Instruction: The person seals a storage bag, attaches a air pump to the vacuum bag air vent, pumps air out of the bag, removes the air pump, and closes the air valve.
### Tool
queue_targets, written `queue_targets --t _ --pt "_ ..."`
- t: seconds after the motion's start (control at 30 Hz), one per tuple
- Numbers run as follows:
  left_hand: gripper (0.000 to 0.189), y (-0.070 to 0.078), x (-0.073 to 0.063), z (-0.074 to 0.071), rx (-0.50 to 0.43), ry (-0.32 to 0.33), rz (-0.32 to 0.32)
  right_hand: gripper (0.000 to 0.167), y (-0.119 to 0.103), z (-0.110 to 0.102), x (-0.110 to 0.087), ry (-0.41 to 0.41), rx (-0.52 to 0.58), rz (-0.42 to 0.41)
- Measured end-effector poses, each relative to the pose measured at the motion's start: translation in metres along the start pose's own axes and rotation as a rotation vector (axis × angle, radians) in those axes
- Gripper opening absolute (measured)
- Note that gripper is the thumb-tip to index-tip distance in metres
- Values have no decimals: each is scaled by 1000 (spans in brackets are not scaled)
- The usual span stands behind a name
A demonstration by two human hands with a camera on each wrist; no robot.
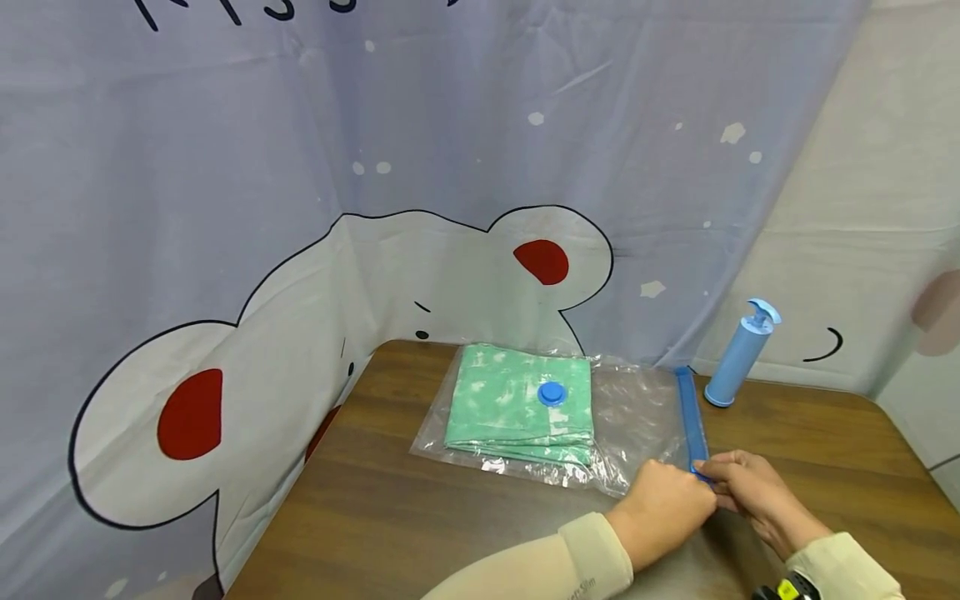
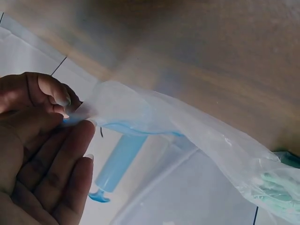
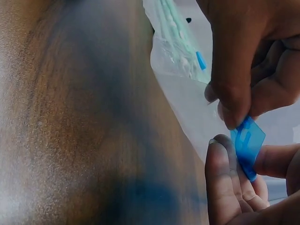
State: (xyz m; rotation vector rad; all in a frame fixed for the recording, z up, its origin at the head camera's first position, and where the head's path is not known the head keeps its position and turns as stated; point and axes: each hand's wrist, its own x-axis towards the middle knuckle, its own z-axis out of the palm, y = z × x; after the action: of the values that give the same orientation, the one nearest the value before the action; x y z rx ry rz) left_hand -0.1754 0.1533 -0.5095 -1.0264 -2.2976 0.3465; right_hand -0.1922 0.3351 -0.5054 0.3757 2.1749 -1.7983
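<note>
A clear vacuum storage bag (image 1: pixel 637 412) lies on the table, a folded green cloth (image 1: pixel 498 400) inside it. Its round blue valve (image 1: pixel 552 393) sits over the cloth. Along the bag's right edge runs a blue zip strip (image 1: pixel 692 417). At the strip's near corner my left hand (image 1: pixel 663 508) pinches the edge between thumb and fingers. Right beside it, my right hand (image 1: pixel 757 492) pinches the strip's end. The right wrist view shows the blue corner (image 3: pixel 249 140) between both hands, the bag edge lifted off the table.
A light blue hand pump (image 1: pixel 738 354) stands upright at the table's back right, beyond the strip. Printed fabric (image 1: pixel 450 275) hangs behind the wooden table (image 1: pixel 420 533) and along its left side.
</note>
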Motion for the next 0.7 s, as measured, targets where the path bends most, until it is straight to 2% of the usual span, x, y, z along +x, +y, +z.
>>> queue_targets --t 0.3,0.43,0.7 --pt "22 4 0 2 1 12 -24 9 1 0 2 -9 10 -2" --pt "20 6 0 2 8 27 -18 12 1 -3 6 -14 13 3" --pt "14 7 1 -1 -11 -5 -6 13 3 -8 12 4 -17 2"
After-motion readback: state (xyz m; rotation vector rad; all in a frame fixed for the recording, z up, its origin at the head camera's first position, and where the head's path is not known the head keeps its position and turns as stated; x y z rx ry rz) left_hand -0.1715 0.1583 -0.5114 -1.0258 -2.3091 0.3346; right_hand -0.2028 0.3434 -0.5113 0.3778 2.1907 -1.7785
